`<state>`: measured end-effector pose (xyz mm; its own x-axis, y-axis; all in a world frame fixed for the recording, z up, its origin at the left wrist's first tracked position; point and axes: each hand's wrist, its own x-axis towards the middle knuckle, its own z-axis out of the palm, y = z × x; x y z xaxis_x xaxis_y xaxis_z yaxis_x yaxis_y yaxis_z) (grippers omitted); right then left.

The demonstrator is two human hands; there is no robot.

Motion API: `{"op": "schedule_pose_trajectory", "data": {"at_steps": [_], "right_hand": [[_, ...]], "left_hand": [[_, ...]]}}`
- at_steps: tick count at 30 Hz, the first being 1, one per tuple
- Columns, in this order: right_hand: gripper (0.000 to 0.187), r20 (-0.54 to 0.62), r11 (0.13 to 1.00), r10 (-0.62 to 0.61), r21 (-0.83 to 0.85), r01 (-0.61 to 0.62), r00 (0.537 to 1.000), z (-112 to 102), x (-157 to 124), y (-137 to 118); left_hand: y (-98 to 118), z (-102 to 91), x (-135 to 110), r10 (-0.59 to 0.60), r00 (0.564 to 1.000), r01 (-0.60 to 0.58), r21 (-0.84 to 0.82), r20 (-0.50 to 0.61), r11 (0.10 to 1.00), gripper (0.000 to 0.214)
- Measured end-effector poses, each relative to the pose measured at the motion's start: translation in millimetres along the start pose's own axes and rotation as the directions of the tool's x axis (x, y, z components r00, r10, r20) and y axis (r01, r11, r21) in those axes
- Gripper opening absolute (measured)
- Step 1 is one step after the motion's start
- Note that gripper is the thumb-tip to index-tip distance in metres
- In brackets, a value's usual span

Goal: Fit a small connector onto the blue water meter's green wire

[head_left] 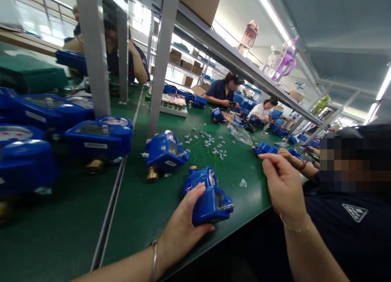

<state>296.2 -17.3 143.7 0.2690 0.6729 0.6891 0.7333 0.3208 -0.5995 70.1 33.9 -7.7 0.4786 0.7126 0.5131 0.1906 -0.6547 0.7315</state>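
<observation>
Blue, glossy housing lies in the left hand (183, 227): its fingers clasp one side of a water meter (201, 206), with the thumb along the lower edge. The meter is tilted at the near edge of the green table (137, 208); whether its underside touches the surface I cannot tell. The right hand (284, 186) is raised, well apart from the meter, its thumb and forefinger closed together; whether something fine is pinched there I cannot tell.

Handling: expect a stiff, fairly heavy unit, given the brass fitting (193, 168). The smooth shell may slip. Take hold around the broad housing; keep pressure off the dial (212, 177) and the clear window (219, 198), probably the most fragile parts.

Just beyond stands a second water meter (166, 154). Small clear tags (209, 140) lie scattered near it, with thin green wires (215, 163) among them.

Containers: a crumpled clear plastic bag (241, 133) lies farther along; its contents are unclear. A white tray (172, 110) carries bundled, copper-toned parts. On the overhead shelf, a pink bottle (249, 34) appears to hold clear liquid beside a purple jug (285, 64). The cardboard box (201, 5) hides its contents.
</observation>
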Motion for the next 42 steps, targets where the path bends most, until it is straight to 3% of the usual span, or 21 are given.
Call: {"op": "schedule_pose_trajectory", "data": {"at_steps": [2,5,8,11,17,23,34,42], "right_hand": [[0.014,0.114,0.976,-0.101,-0.179,0.121,0.988,-1,-35,-12],[0.012,0.253,0.935,-0.198,-0.240,0.260,0.947,7,-68,-26],[0.011,0.344,0.889,-0.255,-0.284,0.359,0.904,23,-80,-34],[0.012,0.411,0.838,-0.286,-0.331,0.434,0.865,39,-83,-38],[0.015,0.499,0.810,-0.217,-0.387,0.440,0.839,62,-88,-39],[0.014,0.520,0.783,-0.209,-0.418,0.461,0.828,69,-87,-42],[0.014,0.595,0.697,-0.197,-0.474,0.538,0.780,72,-86,-51],[0.016,0.628,0.707,-0.167,-0.461,0.536,0.760,75,-83,-52]], "left_hand": [[0,-4.0,-3,-0.060,0.998,0.061,-0.040,0.033,0.997,0.096],[-2,-15.3,-14,-0.194,0.978,0.199,-0.069,0.078,0.978,0.095],[-4,-26.1,-23,-0.308,0.940,0.330,-0.172,0.143,0.928,0.079],[-2,-34.3,-24,-0.325,0.918,0.374,-0.230,0.226,0.898,0.056],[1,-40.7,-16,-0.314,0.901,0.399,-0.284,0.300,0.872,0.035],[2,-41.7,-10,-0.397,0.853,0.488,-0.249,0.340,0.836,0.026],[2,-38.5,-12,-0.331,0.887,0.422,-0.276,0.320,0.864,0.024],[3,-40.0,-11,-0.333,0.888,0.418,-0.257,0.318,0.871,0.024]]}}
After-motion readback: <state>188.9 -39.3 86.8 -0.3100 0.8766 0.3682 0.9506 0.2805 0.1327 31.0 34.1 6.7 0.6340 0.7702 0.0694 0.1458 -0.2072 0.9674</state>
